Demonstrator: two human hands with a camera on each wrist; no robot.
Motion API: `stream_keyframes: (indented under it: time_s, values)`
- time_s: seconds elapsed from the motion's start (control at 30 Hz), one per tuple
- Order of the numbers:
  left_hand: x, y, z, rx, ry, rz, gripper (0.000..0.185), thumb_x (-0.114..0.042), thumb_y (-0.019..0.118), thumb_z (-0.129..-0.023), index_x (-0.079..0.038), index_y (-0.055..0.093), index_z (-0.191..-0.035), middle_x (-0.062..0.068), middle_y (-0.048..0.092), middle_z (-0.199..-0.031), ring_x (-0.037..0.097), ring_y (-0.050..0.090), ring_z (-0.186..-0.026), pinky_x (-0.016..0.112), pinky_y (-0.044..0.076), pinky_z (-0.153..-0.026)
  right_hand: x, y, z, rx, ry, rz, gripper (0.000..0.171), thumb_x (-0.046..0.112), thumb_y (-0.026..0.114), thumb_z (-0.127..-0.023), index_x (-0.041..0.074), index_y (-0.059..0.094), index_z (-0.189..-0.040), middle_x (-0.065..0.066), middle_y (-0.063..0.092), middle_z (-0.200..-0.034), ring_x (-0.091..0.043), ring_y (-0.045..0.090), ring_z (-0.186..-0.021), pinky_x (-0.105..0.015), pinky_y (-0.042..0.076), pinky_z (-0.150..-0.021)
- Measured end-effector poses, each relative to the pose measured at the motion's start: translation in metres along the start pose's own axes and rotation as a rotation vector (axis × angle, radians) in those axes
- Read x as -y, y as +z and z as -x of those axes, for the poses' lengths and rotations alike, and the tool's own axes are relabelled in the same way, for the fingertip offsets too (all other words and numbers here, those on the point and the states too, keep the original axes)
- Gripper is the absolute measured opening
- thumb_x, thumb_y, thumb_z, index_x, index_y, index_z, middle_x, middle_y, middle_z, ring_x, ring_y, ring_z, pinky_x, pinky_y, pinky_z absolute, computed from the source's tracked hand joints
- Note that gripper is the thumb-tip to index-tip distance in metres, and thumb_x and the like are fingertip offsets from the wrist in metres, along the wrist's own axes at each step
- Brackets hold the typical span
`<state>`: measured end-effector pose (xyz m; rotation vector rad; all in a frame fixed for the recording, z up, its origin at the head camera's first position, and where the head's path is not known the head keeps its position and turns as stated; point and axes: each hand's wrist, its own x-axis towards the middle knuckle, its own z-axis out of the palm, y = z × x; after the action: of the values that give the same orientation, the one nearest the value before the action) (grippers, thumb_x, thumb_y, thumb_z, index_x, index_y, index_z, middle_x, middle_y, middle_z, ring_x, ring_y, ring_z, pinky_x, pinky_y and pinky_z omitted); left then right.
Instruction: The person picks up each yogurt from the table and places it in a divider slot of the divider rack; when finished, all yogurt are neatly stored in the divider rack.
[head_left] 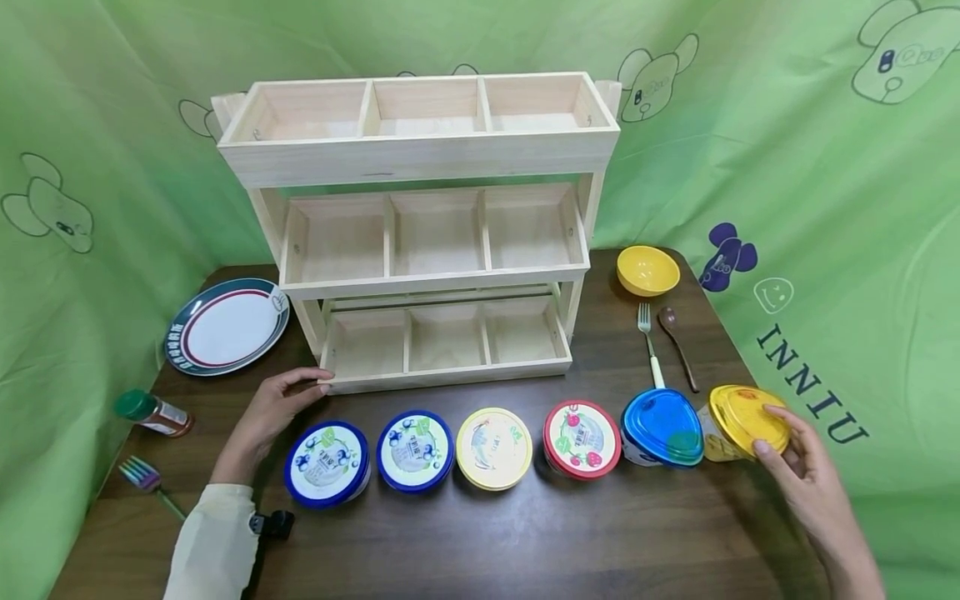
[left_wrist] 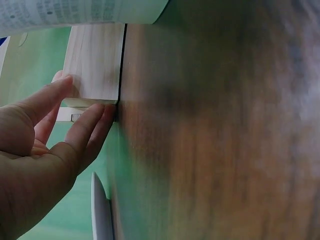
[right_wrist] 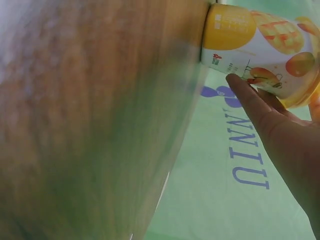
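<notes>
At the left end of a three-tier wooden shelf, my left hand holds the front corner of the lowest tier. In the left wrist view, the fingers meet the end of its pale board. Over on the right, my right hand grips a yellow-lidded tub around its lid. Mango pictures cover that tub's side in the right wrist view, where one finger lies along it. Beside it stands a blue-lidded tub.
Two blueberry tubs, a yellow-rimmed tub and a red-rimmed tub line the front. A plate, green-capped jar and fork are left. A yellow bowl, white-handled fork and wooden spoon are right.
</notes>
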<state>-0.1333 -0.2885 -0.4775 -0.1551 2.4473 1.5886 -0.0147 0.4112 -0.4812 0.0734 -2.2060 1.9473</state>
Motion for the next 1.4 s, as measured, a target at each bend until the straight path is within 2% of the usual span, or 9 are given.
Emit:
stream_keyframes:
  time_s: [0.1, 0.23, 0.4, 0.53, 0.8, 1.1, 1.3, 1.4]
  values:
    - [0.000, 0.001, 0.000, -0.011, 0.002, 0.009, 0.039, -0.019, 0.072, -0.108, 0.003, 0.069, -0.140, 0.011, 0.069, -0.135, 0.002, 0.060, -0.108, 0.017, 0.051, -0.089, 0.000, 0.000, -0.001, 0.002, 0.002, -0.031, 0.060, -0.017, 0.049, -0.107, 0.010, 0.047, -0.160, 0.018, 0.056, -0.145, 0.006, 0.059, -0.125, -0.008, 0.047, -0.096]
    - [0.002, 0.002, 0.000, -0.023, -0.016, 0.011, 0.039, -0.023, 0.072, -0.108, 0.000, 0.070, -0.140, 0.011, 0.068, -0.139, 0.005, 0.059, -0.111, 0.017, 0.050, -0.090, 0.001, -0.001, -0.002, 0.003, -0.003, -0.084, 0.059, -0.017, 0.047, -0.108, 0.010, 0.048, -0.160, 0.016, 0.056, -0.146, 0.004, 0.061, -0.123, -0.011, 0.051, -0.093]
    - [0.002, 0.002, 0.001, -0.032, -0.031, 0.002, 0.045, -0.030, 0.072, -0.108, -0.001, 0.069, -0.142, 0.013, 0.066, -0.144, 0.014, 0.056, -0.122, 0.018, 0.048, -0.093, 0.006, -0.003, -0.005, -0.027, -0.025, -0.082, 0.058, -0.017, 0.047, -0.107, 0.009, 0.049, -0.160, 0.013, 0.058, -0.145, 0.002, 0.063, -0.118, -0.011, 0.052, -0.091]
    - [0.002, 0.005, 0.003, -0.051, -0.028, -0.005, 0.045, -0.030, 0.073, -0.107, -0.001, 0.069, -0.141, 0.012, 0.069, -0.139, 0.022, 0.054, -0.128, 0.017, 0.047, -0.093, 0.014, -0.004, -0.012, -0.049, -0.064, -0.056, 0.058, -0.018, 0.049, -0.106, 0.005, 0.048, -0.160, 0.011, 0.060, -0.143, 0.001, 0.064, -0.118, -0.010, 0.051, -0.091]
    - [0.003, 0.008, 0.004, -0.084, -0.006, 0.006, 0.040, -0.025, 0.074, -0.107, 0.002, 0.071, -0.136, 0.009, 0.072, -0.131, 0.015, 0.057, -0.120, 0.015, 0.049, -0.090, 0.033, -0.001, -0.031, -0.070, -0.137, -0.090, 0.057, -0.021, 0.049, -0.105, -0.002, 0.048, -0.158, 0.004, 0.065, -0.141, -0.002, 0.067, -0.118, -0.011, 0.052, -0.091]
    - [0.003, 0.009, 0.006, -0.073, -0.014, 0.018, 0.039, -0.023, 0.072, -0.108, 0.003, 0.070, -0.137, 0.021, 0.065, -0.145, 0.033, 0.051, -0.140, 0.018, 0.045, -0.095, 0.056, 0.009, -0.057, 0.004, -0.177, -0.103, 0.057, -0.020, 0.050, -0.105, -0.003, 0.045, -0.160, -0.001, 0.060, -0.146, -0.006, 0.063, -0.127, -0.012, 0.052, -0.093]
    - [0.000, 0.010, 0.002, -0.051, -0.003, 0.013, 0.037, -0.023, 0.071, -0.109, 0.002, 0.071, -0.136, 0.022, 0.063, -0.148, 0.035, 0.052, -0.140, 0.032, 0.045, -0.104, 0.067, 0.017, -0.060, 0.028, -0.187, -0.081, 0.059, -0.020, 0.052, -0.104, -0.002, 0.044, -0.160, -0.001, 0.055, -0.151, -0.006, 0.059, -0.132, -0.012, 0.051, -0.096]
    - [-0.001, 0.011, 0.001, -0.052, -0.003, 0.026, 0.036, -0.023, 0.071, -0.109, 0.002, 0.071, -0.135, 0.022, 0.063, -0.148, 0.034, 0.052, -0.140, 0.029, 0.045, -0.103, 0.074, 0.022, -0.065, 0.043, -0.210, -0.082, 0.060, -0.022, 0.052, -0.104, -0.004, 0.044, -0.160, -0.003, 0.052, -0.153, -0.008, 0.058, -0.133, -0.013, 0.051, -0.096]
